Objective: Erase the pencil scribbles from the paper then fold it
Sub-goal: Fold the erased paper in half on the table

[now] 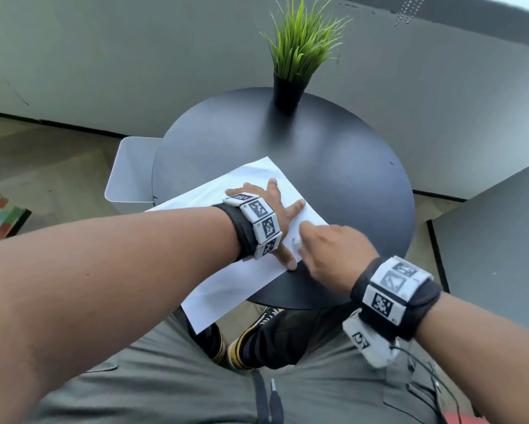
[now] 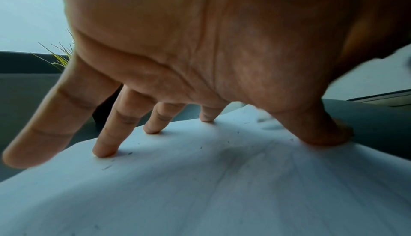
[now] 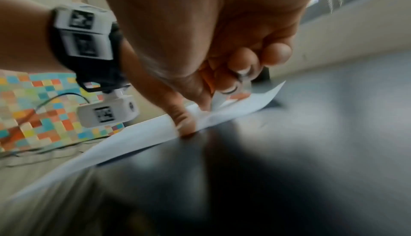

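The paper (image 1: 251, 191) lies on the round worktop (image 1: 349, 166), one end hanging off. The left hand (image 1: 269, 209) presses it flat with spread fingers so it cannot slide. The right hand (image 1: 330, 249) pinches a small white eraser (image 1: 297, 244) and rubs beside the thumb.

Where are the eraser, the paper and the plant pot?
eraser (image 1: 297, 245), head view, white end showing at the right hand's fingertips
paper (image 1: 226, 289), head view, bare near part of the sheet overhanging the table
plant pot (image 1: 287, 93), head view, black side wall

Round dark table (image 1: 333, 166) (grey walls (image 1: 104, 56))
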